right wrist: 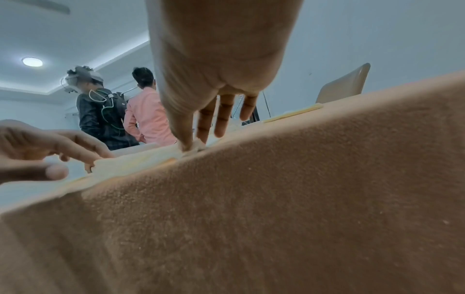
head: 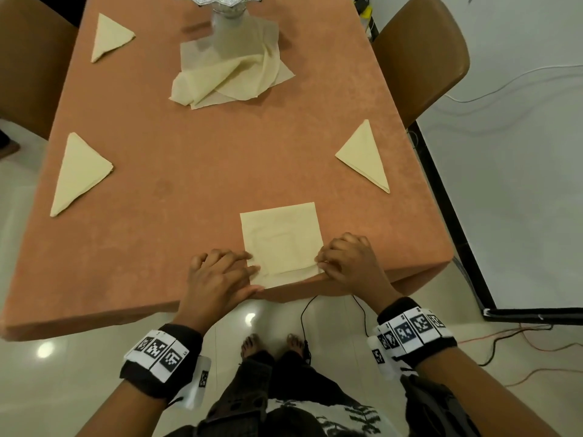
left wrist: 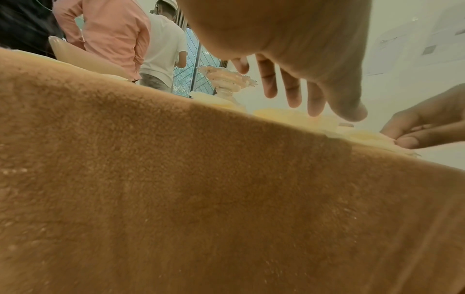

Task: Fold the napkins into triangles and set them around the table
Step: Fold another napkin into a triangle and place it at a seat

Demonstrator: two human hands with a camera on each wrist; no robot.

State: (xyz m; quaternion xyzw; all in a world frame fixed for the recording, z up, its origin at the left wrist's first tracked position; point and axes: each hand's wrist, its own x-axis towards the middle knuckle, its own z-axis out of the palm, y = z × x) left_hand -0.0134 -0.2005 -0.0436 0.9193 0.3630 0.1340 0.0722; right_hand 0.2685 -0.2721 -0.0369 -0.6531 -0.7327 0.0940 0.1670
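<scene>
You've got the square napkin [head: 281, 241] flat on the tabletop [head: 189, 171], right at the near edge, and both hands are on its near corners. Your left hand [head: 217, 275] lies with fingers straight, pressing the near-left corner down, holding nothing. Your right hand [head: 348, 260] is curled, thumb and fingertip pinching the near-right corner, clear in the right wrist view. This cloth looks thin, soft and light, so it'll likely drape and slide rather than hold shape. Take it by a corner and carry that across to the opposite one, I'd say, while the flat hand anchors. Three folded triangles [head: 82, 171] sit out around the tabletop; a loose pile [head: 233, 77] waits by the glass stand [head: 225, 17].
</scene>
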